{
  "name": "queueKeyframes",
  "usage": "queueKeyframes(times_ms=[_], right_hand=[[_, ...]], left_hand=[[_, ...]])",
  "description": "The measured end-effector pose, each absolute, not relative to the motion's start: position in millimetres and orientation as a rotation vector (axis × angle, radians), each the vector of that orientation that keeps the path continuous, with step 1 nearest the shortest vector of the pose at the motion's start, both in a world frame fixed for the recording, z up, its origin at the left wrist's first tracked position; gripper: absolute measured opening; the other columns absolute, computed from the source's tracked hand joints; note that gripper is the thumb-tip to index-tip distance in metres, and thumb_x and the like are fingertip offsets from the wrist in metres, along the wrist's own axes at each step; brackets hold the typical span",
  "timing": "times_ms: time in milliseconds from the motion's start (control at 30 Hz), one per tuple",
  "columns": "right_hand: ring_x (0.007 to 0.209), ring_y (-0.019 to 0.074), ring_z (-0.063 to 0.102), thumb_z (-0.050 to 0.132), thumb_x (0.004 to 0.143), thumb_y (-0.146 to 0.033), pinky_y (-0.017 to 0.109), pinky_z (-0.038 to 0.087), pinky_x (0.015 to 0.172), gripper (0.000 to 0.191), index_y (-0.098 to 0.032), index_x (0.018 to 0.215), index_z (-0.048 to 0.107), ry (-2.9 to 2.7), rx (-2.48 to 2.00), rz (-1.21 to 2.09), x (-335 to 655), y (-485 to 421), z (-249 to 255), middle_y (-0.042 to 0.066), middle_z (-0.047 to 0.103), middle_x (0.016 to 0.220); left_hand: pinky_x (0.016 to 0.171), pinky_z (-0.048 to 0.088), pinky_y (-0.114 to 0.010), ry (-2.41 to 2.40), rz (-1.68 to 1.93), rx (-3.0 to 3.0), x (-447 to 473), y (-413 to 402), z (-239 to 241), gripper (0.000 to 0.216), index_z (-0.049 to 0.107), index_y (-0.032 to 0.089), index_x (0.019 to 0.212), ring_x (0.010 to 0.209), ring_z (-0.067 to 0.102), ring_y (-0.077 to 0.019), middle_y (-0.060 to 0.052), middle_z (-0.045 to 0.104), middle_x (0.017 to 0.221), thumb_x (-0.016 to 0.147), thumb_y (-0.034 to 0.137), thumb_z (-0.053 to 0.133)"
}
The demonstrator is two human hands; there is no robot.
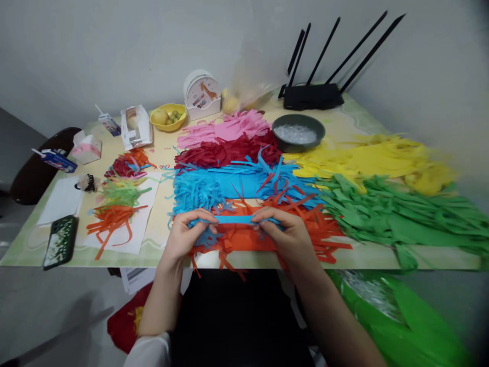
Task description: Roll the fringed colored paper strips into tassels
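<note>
A narrow folded strip of blue fringed paper is stretched level between my two hands. My left hand pinches its left end, and my right hand grips the right end between thumb and fingers. Right beneath the strip lies orange fringed paper, its cut strands spreading to the right and over the table's front edge. Just beyond my hands is a pile of blue fringed paper. Dark red fringed paper and pink fringed paper lie farther back.
Yellow and green fringed paper cover the table's right side. A grey bowl of clear pieces and a black router stand behind. Small tassels, a phone and a tissue pack are at left.
</note>
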State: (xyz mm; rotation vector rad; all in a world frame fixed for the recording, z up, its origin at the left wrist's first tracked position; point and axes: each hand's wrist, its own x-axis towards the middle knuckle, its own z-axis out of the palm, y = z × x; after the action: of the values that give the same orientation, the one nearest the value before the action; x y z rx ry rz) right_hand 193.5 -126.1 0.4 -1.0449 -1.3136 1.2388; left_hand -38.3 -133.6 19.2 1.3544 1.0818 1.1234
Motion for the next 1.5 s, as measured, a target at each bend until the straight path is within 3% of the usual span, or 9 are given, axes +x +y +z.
queueKeyframes(times_ms=[200,400,667,833,1033,1167,1267,1333,1500], right_hand=[[0.069,0.0166,0.067,0.066,0.082,-0.026,0.027,0.053,0.063,0.009,-0.020,0.077,0.070,-1.518,-1.091,1.016,194,-127,3,0.003,0.071,0.077],[0.093,0.0222,0.070,0.059,0.087,-0.026,0.033,0.054,0.082,0.020,-0.021,0.102,0.071,-1.717,-1.247,0.760,190,-130,4,0.007,0.075,0.101],[0.062,0.0170,0.069,0.067,0.081,-0.033,0.027,0.056,0.058,0.015,-0.019,0.083,0.068,-1.428,-1.194,1.238,192,-129,3,0.004,0.074,0.073],[0.061,0.0153,0.071,0.069,0.081,-0.024,0.024,0.058,0.056,0.014,-0.021,0.091,0.077,-1.254,-1.027,1.374,192,-130,-2,0.003,0.075,0.072],[0.057,0.0128,0.068,0.062,0.077,-0.011,0.021,0.054,0.052,0.019,-0.021,0.076,0.077,-1.279,-0.868,1.375,191,-124,-4,0.002,0.073,0.071],[0.061,0.0122,0.068,0.058,0.076,-0.005,0.020,0.054,0.057,0.024,-0.021,0.076,0.076,-1.467,-0.844,1.149,194,-122,6,0.001,0.072,0.071],[0.070,0.0127,0.070,0.057,0.079,-0.005,0.021,0.055,0.065,0.024,-0.021,0.080,0.075,-1.750,-0.777,0.929,195,-125,17,0.002,0.074,0.076],[0.072,0.0134,0.070,0.056,0.083,-0.007,0.022,0.055,0.068,0.023,-0.021,0.083,0.074,-1.885,-0.726,0.852,195,-127,23,0.003,0.075,0.078],[0.081,0.0160,0.071,0.052,0.086,-0.010,0.025,0.055,0.071,0.024,-0.023,0.088,0.073,-2.085,-0.703,0.846,200,-133,29,0.005,0.075,0.085]], left_hand=[[0.074,0.047,-0.027,1.271,1.052,1.432,-34,-136,22,0.015,0.064,0.017,0.075,0.071,0.061,-0.0155,-0.002,0.066,0.070,0.082,0.029,0.069],[0.085,0.048,-0.030,1.420,1.000,1.793,-31,-135,19,0.017,0.068,0.020,0.102,0.095,0.066,-0.0194,-0.006,0.072,0.101,0.089,0.025,0.061],[0.068,0.055,-0.028,1.251,1.016,1.289,-29,-139,20,0.015,0.063,0.017,0.087,0.069,0.070,-0.0171,-0.003,0.073,0.073,0.085,0.032,0.066],[0.058,0.056,-0.027,1.132,1.063,0.955,-26,-139,17,0.025,0.075,0.014,0.091,0.059,0.070,-0.0178,-0.005,0.074,0.067,0.074,0.033,0.076],[0.053,0.052,-0.025,1.013,1.178,0.963,-25,-136,13,0.012,0.077,0.016,0.072,0.053,0.066,-0.0150,-0.005,0.071,0.064,0.071,0.028,0.076],[0.071,0.054,-0.030,0.935,1.017,1.403,-39,-137,23,0.017,0.076,0.016,0.074,0.074,0.070,-0.0195,-0.010,0.074,0.082,0.081,0.029,0.067],[0.100,0.046,-0.038,0.984,0.827,1.726,-47,-137,37,0.017,0.075,0.017,0.090,0.112,0.064,-0.0259,-0.013,0.071,0.118,0.088,0.027,0.061],[0.105,0.042,-0.037,1.053,0.759,1.837,-47,-135,45,0.020,0.073,0.020,0.102,0.117,0.062,-0.0252,-0.010,0.071,0.118,0.090,0.027,0.060],[0.075,0.050,-0.027,1.076,0.491,1.943,-36,-129,45,0.020,0.073,0.020,0.091,0.079,0.070,-0.0180,-0.005,0.076,0.086,0.094,0.029,0.055]])
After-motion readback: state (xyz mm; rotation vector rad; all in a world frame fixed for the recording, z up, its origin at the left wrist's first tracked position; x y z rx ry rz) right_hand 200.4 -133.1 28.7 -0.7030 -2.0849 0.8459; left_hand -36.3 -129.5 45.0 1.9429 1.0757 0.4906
